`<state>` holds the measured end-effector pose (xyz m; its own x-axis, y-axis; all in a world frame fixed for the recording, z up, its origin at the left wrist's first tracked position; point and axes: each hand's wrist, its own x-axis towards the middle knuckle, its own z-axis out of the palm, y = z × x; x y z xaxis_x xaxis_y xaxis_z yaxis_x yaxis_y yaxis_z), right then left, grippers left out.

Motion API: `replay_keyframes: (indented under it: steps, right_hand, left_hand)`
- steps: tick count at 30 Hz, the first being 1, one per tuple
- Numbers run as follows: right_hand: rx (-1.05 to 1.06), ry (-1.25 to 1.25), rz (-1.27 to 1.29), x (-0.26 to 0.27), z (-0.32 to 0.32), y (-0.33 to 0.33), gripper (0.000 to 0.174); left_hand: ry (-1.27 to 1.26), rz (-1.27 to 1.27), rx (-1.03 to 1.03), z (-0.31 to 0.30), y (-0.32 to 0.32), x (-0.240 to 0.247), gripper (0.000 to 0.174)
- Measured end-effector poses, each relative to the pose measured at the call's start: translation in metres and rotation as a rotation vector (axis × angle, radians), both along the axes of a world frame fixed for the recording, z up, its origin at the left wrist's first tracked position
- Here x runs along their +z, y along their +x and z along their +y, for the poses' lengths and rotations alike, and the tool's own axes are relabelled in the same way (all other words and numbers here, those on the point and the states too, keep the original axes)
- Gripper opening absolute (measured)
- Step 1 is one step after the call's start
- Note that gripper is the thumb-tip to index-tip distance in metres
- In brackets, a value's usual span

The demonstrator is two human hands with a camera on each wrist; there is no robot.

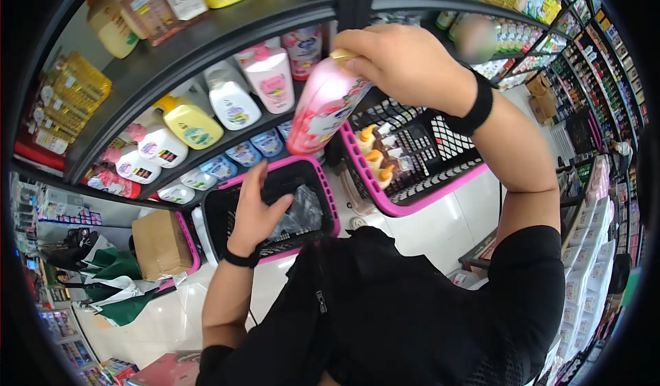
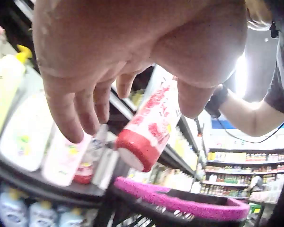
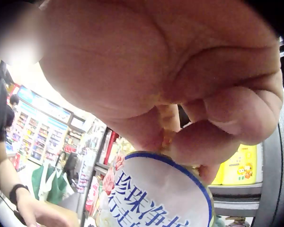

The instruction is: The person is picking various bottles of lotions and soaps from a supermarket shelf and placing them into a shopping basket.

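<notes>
A pink bottle with a floral label hangs tilted from my right hand, whose fingers grip its gold top. In the right wrist view the fingers of my right hand curl round the neck above the blue-edged label. My left hand is held over a black basket with a pink rim, fingers spread and holding nothing. The left wrist view shows my left hand with the bottle's red base beyond its fingers, apart from them.
Shelves of pump bottles, including a yellow one and a white one, run along the front. Another basket at the right holds orange-topped bottles. Clear plastic lies in the nearer basket. A cardboard box stands at left.
</notes>
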<state>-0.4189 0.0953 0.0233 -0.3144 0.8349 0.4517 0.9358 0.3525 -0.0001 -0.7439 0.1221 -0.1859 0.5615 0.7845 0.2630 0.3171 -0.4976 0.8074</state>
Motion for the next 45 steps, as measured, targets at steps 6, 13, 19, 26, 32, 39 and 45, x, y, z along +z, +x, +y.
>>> replay_keyframes:
  steps: [6, 13, 19, 26, 32, 39, 45]
  right_hand:
    - [0.133, -0.058, 0.074, 0.006, -0.069, 0.058, 0.017]
    - [0.102, -0.266, -0.034, -0.029, -0.117, 0.140, 0.016]
    - [0.025, -0.421, -0.126, -0.115, -0.132, 0.178, 0.019]
    - [0.028, -0.681, -0.134, -0.199, -0.135, 0.202, 0.023]
    - [0.167, -0.764, -0.141, -0.241, -0.118, 0.198, 0.020]
    - [0.276, -0.948, -0.256, -0.317, -0.097, 0.184, 0.020]
    - [0.333, -1.045, -0.343, -0.353, -0.080, 0.170, 0.039]
  left_hand:
    - [-0.255, -0.395, -0.226, -0.044, 0.164, 0.038, 0.082]
    - [0.064, 0.093, -0.210, -0.075, 0.226, -0.007, 0.062]
    - [0.381, 0.261, -0.136, -0.092, 0.228, -0.055, 0.040]
    - [0.347, 0.143, -0.020, -0.092, 0.229, -0.065, 0.028]
    - [0.361, 0.127, -0.008, -0.093, 0.231, -0.065, 0.022]
    - [0.362, 0.176, -0.022, -0.095, 0.229, -0.063, 0.019]
    - [0.385, 0.158, -0.026, -0.094, 0.227, -0.064, 0.017]
